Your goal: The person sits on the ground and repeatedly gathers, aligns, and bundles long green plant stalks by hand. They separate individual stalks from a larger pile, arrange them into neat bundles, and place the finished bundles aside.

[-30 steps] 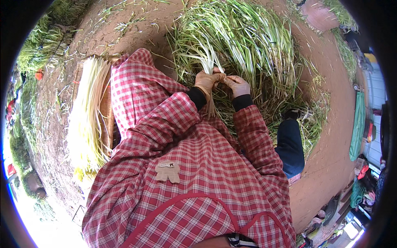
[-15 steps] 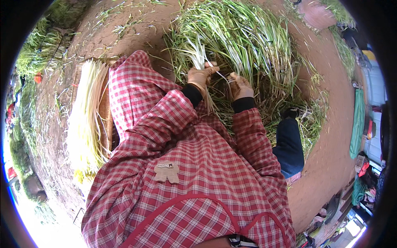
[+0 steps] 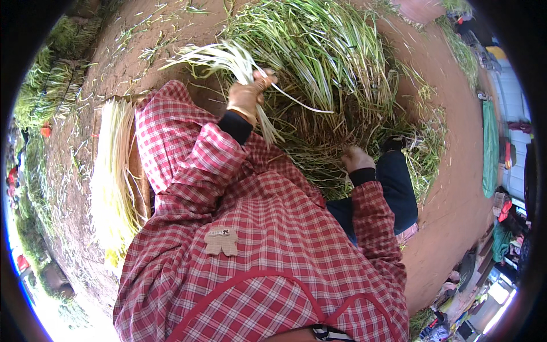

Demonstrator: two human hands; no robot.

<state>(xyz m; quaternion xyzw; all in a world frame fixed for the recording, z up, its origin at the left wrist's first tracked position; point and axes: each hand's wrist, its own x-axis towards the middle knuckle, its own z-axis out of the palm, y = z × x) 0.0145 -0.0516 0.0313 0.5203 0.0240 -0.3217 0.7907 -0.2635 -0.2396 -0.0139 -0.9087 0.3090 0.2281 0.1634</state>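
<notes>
My left hand (image 3: 246, 97) is closed round a bunch of pale, chive-like stalks (image 3: 239, 61). Their white-green ends fan out to the upper left, and thin tails hang below the fist. One long loose stalk sticks out to the right. My right hand (image 3: 357, 158) is down at the right, above loose stalks and dry trimmings beside my dark trouser leg. Motion smears its fingers, so I cannot make out whether it holds anything. Just beyond both hands spreads a big heap of green stalks (image 3: 319, 51), with brownish roots toward me.
A neat bundle of long, pale yellow stalks (image 3: 113, 176) lies to my left on a brown board or box. Green bundles (image 3: 60, 85) stand farther left on the earthen floor (image 3: 456, 171). Scraps litter the ground. A green cloth (image 3: 490, 148) and clutter line the right side.
My left hand has moved left with the pale bunch, which now leans left. My right hand has drawn away from it, down and to the right toward my leg.
</notes>
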